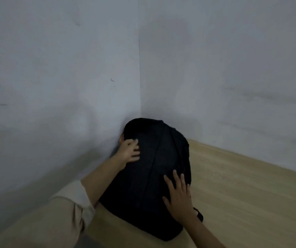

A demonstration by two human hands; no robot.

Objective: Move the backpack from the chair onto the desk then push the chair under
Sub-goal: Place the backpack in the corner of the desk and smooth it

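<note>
A black backpack (154, 169) lies on the light wooden desk (242, 194), its top end pushed into the corner where two walls meet. My left hand (130, 152) rests on the bag's upper left side, fingers spread and slightly blurred. My right hand (178, 199) lies flat on the bag's lower right part, fingers apart. Neither hand grips a strap or handle. The chair is out of view.
Two pale grey walls (72, 77) form a corner right behind the backpack. The wooden desk top stretches to the right and toward me. A small dark strap end (199, 214) sticks out beside my right wrist.
</note>
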